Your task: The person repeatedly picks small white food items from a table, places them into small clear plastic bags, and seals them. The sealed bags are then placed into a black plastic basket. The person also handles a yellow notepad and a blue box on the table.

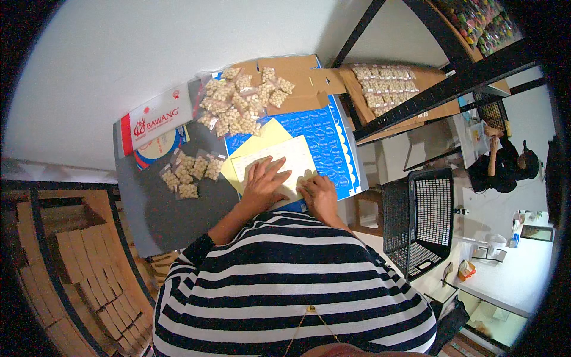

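My left hand [264, 184] rests with spread fingers on a printed label sheet [285, 154], holding nothing. At the sheet's right edge the curled fingers of my right hand [320, 194] touch it near its corner; whether they pinch a label or the sheet cannot be told. Yellow backing paper [272, 132] lies under the sheet. Beyond my hands is a pile of small clear bags of pale round pieces [234, 105]. A smaller group of such bags [187, 173] lies to the left, some with small white labels.
A blue printed sheet [323, 147] and flattened cardboard [303, 89] cover part of the table [178, 227]. A white and red box [156, 117] stands at the back left. Rows of labelled bags [386, 89] fill a board at right. Black crate [430, 214] beside me; another person [502, 165] farther right.
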